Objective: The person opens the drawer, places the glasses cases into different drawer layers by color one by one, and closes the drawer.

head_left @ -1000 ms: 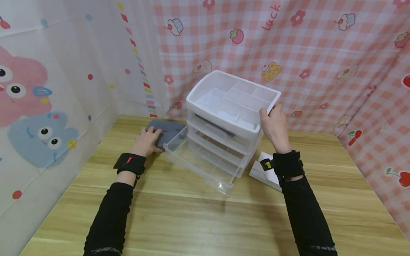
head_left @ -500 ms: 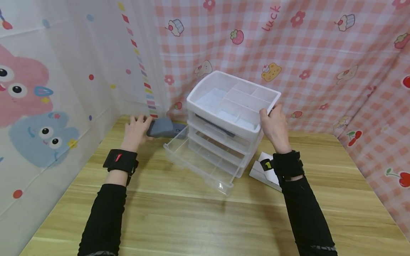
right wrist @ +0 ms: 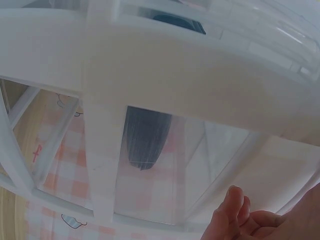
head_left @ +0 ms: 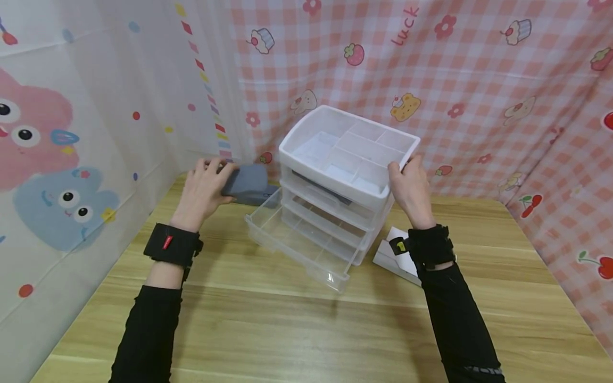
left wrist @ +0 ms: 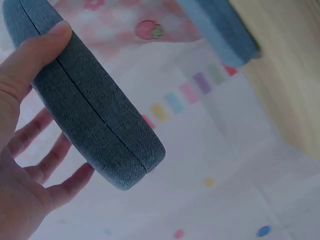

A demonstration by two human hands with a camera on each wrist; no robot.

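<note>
My left hand (head_left: 201, 189) grips one end of a blue-grey, fabric-covered glasses case (head_left: 246, 180), thumb on one face and fingers behind. In the left wrist view this case (left wrist: 100, 110) shows a seam along its narrow side. A second similar case (head_left: 256, 199) lies on the table under it, with a small glasses mark near the drawer. My right hand (head_left: 412, 189) grips the right rim of a white plastic drawer organizer (head_left: 330, 183). One clear drawer (head_left: 306, 244) of it is pulled out at the bottom. In the right wrist view my curled fingers (right wrist: 232, 205) show beside the white frame.
A dark object (right wrist: 147, 135) shows through the organizer's side in the right wrist view. White flat box-like item (head_left: 395, 260) lies on the table right of the organizer, partly behind my right wrist. Patterned cloth (head_left: 364, 69) hangs behind the wooden table (head_left: 287, 335).
My left hand has moved up and to the left, lifting one glasses case off the table and baring the second one. My right hand and the organizer have stayed put.
</note>
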